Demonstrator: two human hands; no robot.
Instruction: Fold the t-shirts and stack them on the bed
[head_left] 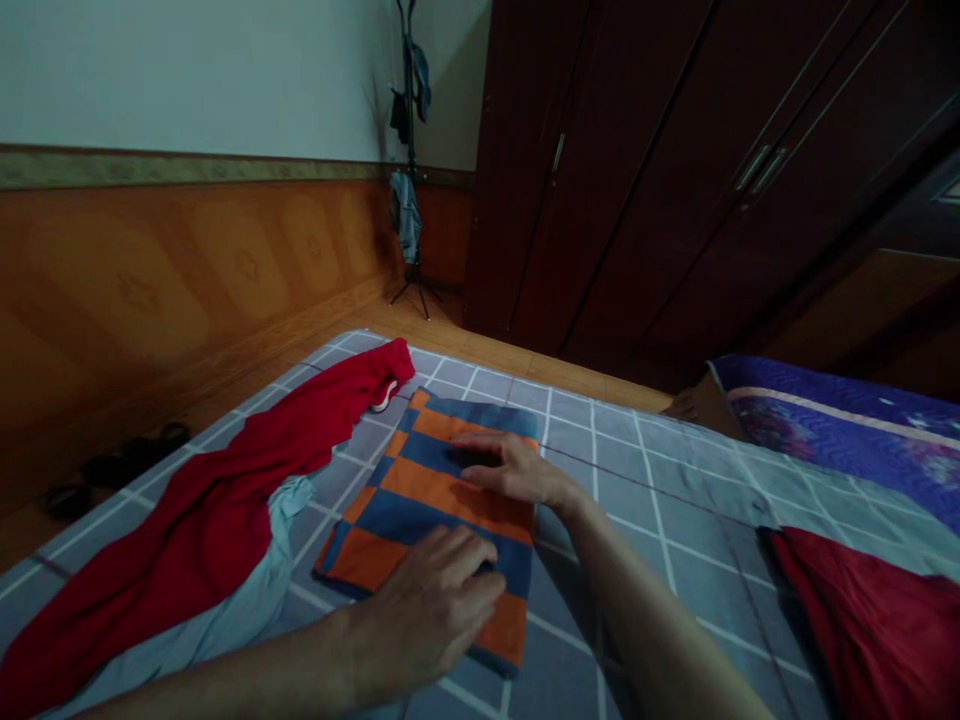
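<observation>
The orange-and-blue checkered cloth (pixel 431 485) lies flat on the bed (pixel 622 455), apparently already folded into a neat, layered rectangle. The right hand (pixel 510 468) rests on it, grip open, fingers spread; the left hand (pixel 442 600) curls over its near part, and whether that grip pinches fabric cannot be told. Beside it, the long red garment (pixel 217 490) and pale-blue garment (pixel 274 575) lie loose, unfolded. Well apart, right, is a dark-red cloth (pixel 877 610).
</observation>
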